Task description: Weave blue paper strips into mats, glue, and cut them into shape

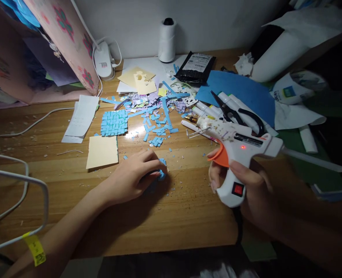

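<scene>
My right hand [246, 177] is wrapped round the handle of a white hot glue gun [237, 144] with an orange trigger, its red light lit and a glue stick [315, 159] poking out of the back. The nozzle points left, above the desk. My left hand [142, 172] rests on the desk with its fingers curled over a small blue paper piece [161, 170], whose shape is mostly hidden. Beyond it lie a mat of blue paper tiles [114, 122], a cream paper square [102, 153] and loose blue paper bits [157, 141].
Paper scraps [148, 101] are heaped at the back, near a white thread cone [167, 40] and a black packet [195, 67]. Scissors [231, 114] lie over markers [208, 110] and blue sheets [240, 92]. A pink box [69, 46] stands left, by a white metal frame [45, 200].
</scene>
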A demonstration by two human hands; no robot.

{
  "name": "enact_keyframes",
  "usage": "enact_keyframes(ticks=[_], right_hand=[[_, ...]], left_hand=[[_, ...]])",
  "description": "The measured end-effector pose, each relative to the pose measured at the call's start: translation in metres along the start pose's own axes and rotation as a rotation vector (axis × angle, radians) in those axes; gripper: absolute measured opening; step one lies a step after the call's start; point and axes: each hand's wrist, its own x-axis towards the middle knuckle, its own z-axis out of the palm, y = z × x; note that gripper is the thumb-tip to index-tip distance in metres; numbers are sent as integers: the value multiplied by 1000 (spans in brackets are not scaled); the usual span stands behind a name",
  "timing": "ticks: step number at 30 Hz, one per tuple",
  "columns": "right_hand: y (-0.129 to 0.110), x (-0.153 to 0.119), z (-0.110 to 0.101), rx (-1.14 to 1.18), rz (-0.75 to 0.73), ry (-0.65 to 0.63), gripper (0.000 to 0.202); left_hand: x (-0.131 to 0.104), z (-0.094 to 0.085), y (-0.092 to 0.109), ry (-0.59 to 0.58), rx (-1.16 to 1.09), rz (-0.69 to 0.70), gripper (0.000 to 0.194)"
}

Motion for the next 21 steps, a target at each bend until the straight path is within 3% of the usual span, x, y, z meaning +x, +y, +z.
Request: enact_keyframes(ticks=[7, 12, 21], right_hand=[[-10, -9, -2, -338, -23, -77, 32], [-12, -8, -1, -326, -24, -72, 29], [-17, -5, 2, -318, -25, -111, 28]], left_hand=[[0, 0, 0, 19, -43, -12, 16], [0, 2, 2, 72, -61, -50, 21], [1, 2, 0, 64, -37, -27, 23]])
